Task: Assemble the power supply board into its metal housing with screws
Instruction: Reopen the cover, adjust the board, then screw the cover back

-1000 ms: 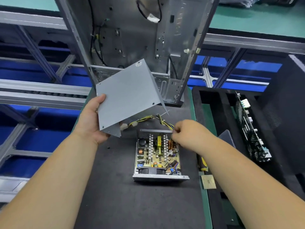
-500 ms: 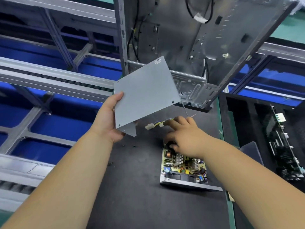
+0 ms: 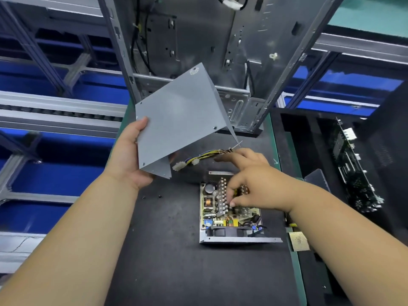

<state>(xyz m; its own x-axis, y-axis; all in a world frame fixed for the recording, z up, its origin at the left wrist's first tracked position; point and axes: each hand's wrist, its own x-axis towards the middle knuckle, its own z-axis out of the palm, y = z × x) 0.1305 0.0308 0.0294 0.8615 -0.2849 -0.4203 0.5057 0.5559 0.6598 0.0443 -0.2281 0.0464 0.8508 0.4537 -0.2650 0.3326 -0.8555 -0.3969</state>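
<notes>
Our left hand [image 3: 130, 160] grips the grey metal cover [image 3: 178, 120] tilted above the black mat [image 3: 172, 250]. Our right hand [image 3: 254, 184] pinches a heatsink on the power supply board [image 3: 223, 208], hiding its middle. The board sits in its metal tray [image 3: 238, 239], its wire harness [image 3: 205, 154] partly behind the cover.

A grey metal housing cover [image 3: 176, 120] is tilted in the air at the left, while the power supply board [image 3: 229, 208] sits flat in its open tray [image 3: 240, 239] on the near-right mat.
</notes>
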